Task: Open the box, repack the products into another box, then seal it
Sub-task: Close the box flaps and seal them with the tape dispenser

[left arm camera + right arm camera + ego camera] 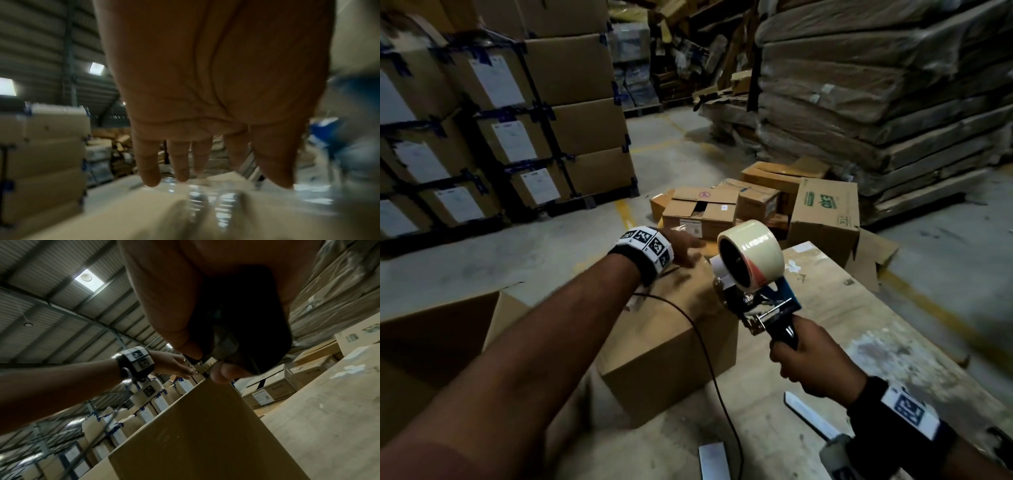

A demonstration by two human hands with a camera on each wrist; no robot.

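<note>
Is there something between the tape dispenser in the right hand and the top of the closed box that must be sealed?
Nothing visible blocks it. The tape dispenser, gripped by the right hand, hangs just above the closed box at its right edge. The left hand lies flat on the far end, and a thin black cable crosses the box.
</note>
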